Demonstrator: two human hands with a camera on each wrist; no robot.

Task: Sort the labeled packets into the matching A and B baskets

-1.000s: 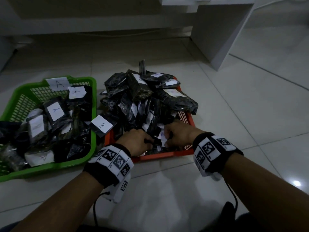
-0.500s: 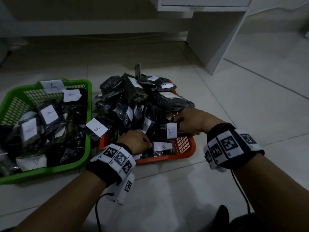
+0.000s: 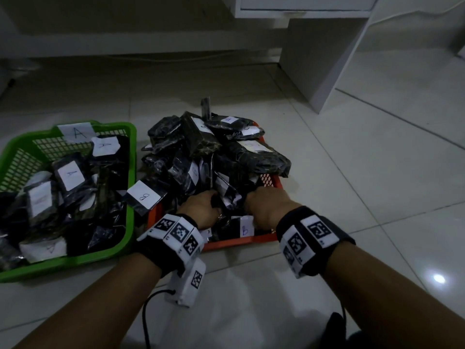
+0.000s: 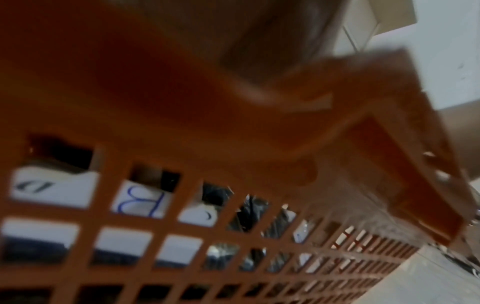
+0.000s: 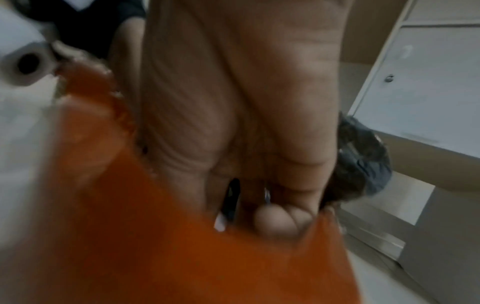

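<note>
**Both hands deep in the orange basket of B packets**

The left hand [image 3: 201, 210] and the right hand [image 3: 266, 207] reach into the near part of the orange basket [image 3: 236, 240], which is piled high with black packets [image 3: 201, 139]. The fingers of both hands are buried among the packets, so I cannot tell whether they pinch something or lie spread (the 2 wrist views are too blurred to help). One packet with a B label [image 3: 244, 229] lies just in front of the right hand, against the near wall. Another B packet [image 3: 144, 196] hangs over the gap toward the green basket [image 3: 75, 259], marked A, which holds packets with A labels.

The packets look light, soft and crinkly, with a glossy film that is probably slippery. I think it is best to pinch 1 packet at its edge or corner, not at the paper label, which may peel off.
</note>
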